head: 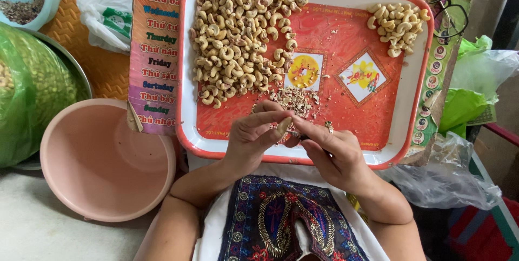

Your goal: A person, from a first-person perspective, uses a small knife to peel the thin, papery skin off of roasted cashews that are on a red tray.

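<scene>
Left hand (253, 134) pinches 1 cashew (283, 126); right hand (330, 150) closed around small tool, barely visible. Tray (186, 66): big cashew pile (238, 37) left, small pile (397, 21) far-right corner. Pink bowl (102, 158) empty.

The tray (190, 115) looks like glossy plastic, red inside with a white rim. The pink basin (102, 164) is smooth matt plastic. The cashew nuts (238, 39) look dry and matt. The embroidered cloth (281, 223) is perhaps cotton.
</scene>
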